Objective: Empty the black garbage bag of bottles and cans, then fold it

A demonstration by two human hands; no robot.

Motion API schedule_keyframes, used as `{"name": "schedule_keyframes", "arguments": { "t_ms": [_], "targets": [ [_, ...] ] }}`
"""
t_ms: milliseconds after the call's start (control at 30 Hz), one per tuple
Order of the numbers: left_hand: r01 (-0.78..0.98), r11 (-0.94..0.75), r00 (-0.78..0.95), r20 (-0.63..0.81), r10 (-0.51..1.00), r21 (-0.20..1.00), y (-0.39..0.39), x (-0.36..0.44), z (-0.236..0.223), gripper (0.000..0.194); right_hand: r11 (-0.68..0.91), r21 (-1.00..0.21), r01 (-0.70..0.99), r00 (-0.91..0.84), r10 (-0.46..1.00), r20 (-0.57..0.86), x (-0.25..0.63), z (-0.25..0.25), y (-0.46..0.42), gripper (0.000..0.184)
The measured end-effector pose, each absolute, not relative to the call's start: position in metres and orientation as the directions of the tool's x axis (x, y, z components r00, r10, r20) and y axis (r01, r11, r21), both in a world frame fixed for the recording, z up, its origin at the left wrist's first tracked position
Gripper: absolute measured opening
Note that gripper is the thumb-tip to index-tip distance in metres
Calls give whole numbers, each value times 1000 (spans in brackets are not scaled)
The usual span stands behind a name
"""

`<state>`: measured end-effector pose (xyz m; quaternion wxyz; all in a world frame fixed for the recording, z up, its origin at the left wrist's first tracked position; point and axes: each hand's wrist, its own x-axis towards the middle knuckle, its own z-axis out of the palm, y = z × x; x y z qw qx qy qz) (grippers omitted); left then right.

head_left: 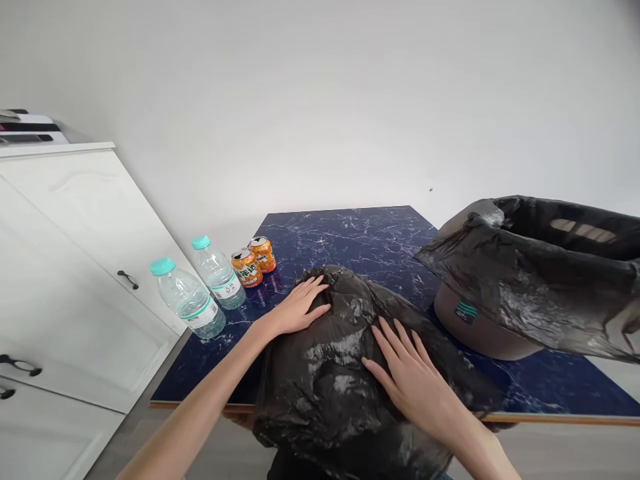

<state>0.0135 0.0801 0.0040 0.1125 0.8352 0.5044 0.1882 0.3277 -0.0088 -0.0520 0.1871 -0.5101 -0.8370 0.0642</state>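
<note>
A crumpled black plastic bag point(340, 393) lies across the near edge of a dark blue marbled table point(350, 233) and hangs over it. My left hand point(300, 308) rests flat on the bag's upper left part, fingers stretched out. My right hand point(407, 377) lies flat on the bag's middle, fingers spread and pointing up-left. Neither hand grips anything.
Two clear water bottles with teal caps point(187, 299) point(219, 272) and two orange cans point(247, 267) point(263, 254) stand at the table's left side. A brown bin lined with a black bag point(540, 280) sits at the right. White cabinets point(75, 267) stand on the left.
</note>
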Motion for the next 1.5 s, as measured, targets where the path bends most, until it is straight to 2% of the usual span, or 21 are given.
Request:
{"name": "schedule_keyframes", "arguments": {
  "t_ms": [67,167,233,367,400,467,500,567,667,767,867,967,1100,1167,1233,1300,1367,1433,1500],
  "targets": [
    [837,-420,378,185,907,351,85,3,-6,69,501,-314,807,-446,864,233,333,-52,12,71],
    [893,-322,265,211,941,313,84,-7,-18,74,463,-327,824,-377,878,294,337,-46,28,64],
    [921,-261,188,258,948,289,74,-7,-22,74,488,-337,805,-369,857,359,333,-34,22,58],
    [951,-223,130,381,915,212,41,7,-10,64,636,-332,697,-499,762,412,313,5,-22,54],
    [956,-235,145,418,897,173,34,11,-2,58,694,-316,647,-576,716,394,308,12,-34,60],
    [948,-293,211,445,870,123,22,15,14,47,812,-265,519,-719,583,378,299,17,-54,91],
    [932,-343,262,434,862,119,18,15,22,43,853,-229,470,-760,523,386,296,14,-61,103],
    [879,-453,376,366,851,151,13,9,31,40,885,-143,443,-778,458,430,292,0,-71,108],
    [833,-515,468,241,850,199,7,-7,29,46,851,-32,525,-742,475,472,296,-26,-76,94],
    [861,-463,441,146,886,210,-6,-23,22,57,803,8,595,-707,519,481,315,-35,-74,75],
    [867,-440,421,128,898,233,-29,-36,24,64,783,-97,615,-650,572,501,339,-21,-71,51],
    [856,-449,426,141,894,257,-55,-46,33,71,729,-314,608,-542,671,506,358,-1,-72,39],
    [845,-464,453,106,885,266,-80,-54,40,102,495,-671,552,-344,868,358,372,17,-78,32],
    [860,-440,433,86,897,260,-85,-56,40,109,344,-792,505,-230,938,261,375,24,-79,31],
    [875,-402,392,95,915,268,-86,-56,37,91,198,-863,464,-102,980,170,375,34,-73,34],
    [872,-381,355,138,925,308,-83,-57,32,56,77,-903,423,20,995,94,375,44,-61,40],
    [855,-367,319,187,929,366,-77,-58,28,33,43,-932,359,81,994,77,374,53,-48,44],
    [857,-317,241,227,943,406,-70,-56,26,29,115,-940,321,123,979,161,369,61,-43,45],
    [879,-219,119,250,961,424,-62,-51,24,31,283,-883,375,168,916,365,355,66,-53,44]
  ]
}}
